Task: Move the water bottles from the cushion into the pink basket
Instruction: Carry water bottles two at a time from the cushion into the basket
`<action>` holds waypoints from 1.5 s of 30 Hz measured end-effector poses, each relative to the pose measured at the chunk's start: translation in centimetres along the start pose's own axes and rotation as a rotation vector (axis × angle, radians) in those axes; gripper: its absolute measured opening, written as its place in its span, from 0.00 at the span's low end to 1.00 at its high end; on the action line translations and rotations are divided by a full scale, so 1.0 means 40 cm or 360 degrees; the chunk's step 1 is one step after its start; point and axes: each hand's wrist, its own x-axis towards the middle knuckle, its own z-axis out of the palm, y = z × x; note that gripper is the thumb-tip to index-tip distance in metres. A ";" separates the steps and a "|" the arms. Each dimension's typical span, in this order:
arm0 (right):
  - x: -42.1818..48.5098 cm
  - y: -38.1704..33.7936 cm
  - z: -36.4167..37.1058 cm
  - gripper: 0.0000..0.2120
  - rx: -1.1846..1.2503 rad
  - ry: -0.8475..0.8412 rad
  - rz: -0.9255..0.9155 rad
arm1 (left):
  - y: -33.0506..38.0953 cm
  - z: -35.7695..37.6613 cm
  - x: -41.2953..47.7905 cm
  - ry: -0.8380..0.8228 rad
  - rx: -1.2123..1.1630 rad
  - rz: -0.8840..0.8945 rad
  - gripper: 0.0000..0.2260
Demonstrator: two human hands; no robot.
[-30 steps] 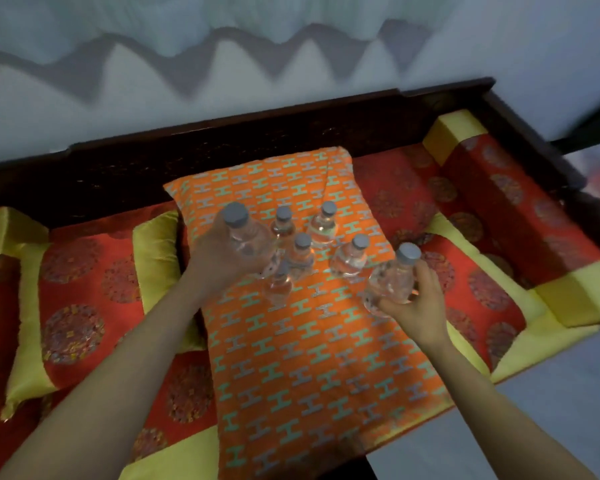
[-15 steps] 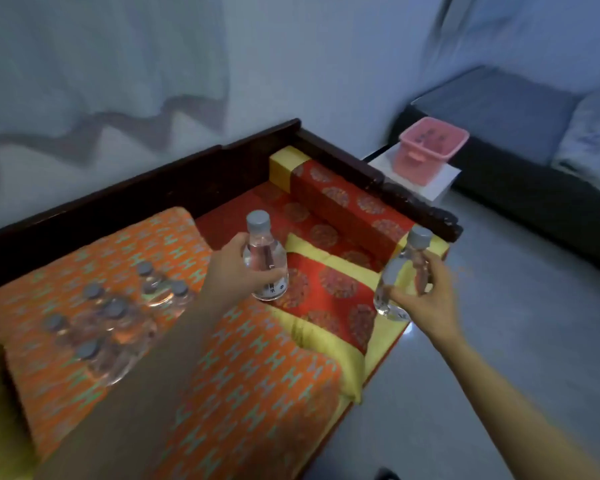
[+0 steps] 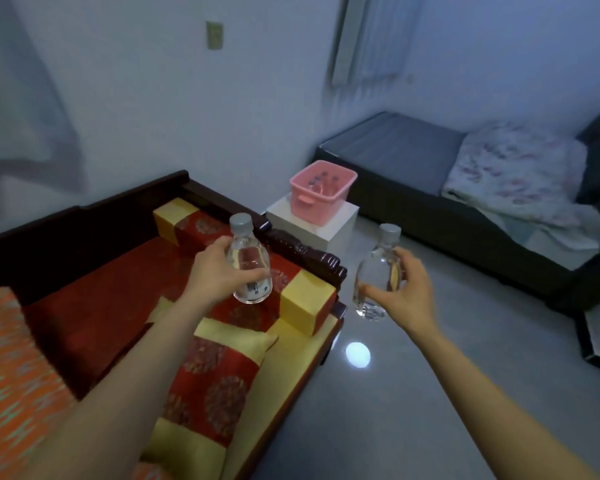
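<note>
The left hand is wrapped around a clear water bottle with a grey cap, held upright above the red and yellow bolster at the end of the dark wooden sofa. The right hand is closed on a second bottle, gripping it from the side with thumb and fingers, so that it hangs tilted a little over the grey floor just beyond the sofa's end. Both arms reach forward from the bottom of the view. The pink basket stands on a low white block beyond the sofa arm, well apart from both hands, and the caps of a few bottles show inside it. Behind the basket lies a dark bed with a grey mattress and a crumpled flowered blanket. At the lower left edge part of the orange patterned cushion is in view, blurred; whether bottles remain on it cannot be told from here. A round spot of light shines on the floor between the arms.
</note>
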 end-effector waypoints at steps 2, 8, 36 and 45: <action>0.074 0.048 -0.020 0.37 0.0017 0.0031 0.0034 | 0.039 0.052 0.057 -0.0001 0.0028 -0.0005 0.28; 0.238 0.188 -0.031 0.37 0.0075 0.0037 0.0070 | 0.090 0.204 0.242 -0.0071 0.0129 0.0036 0.29; 1.462 0.724 0.027 0.34 0.0249 -0.0221 -0.0041 | 0.311 0.860 1.289 0.0069 0.0063 -0.0138 0.27; 1.848 0.829 0.135 0.34 0.0269 -0.0492 -0.0107 | 0.310 0.973 1.524 0.0276 0.0127 -0.0341 0.31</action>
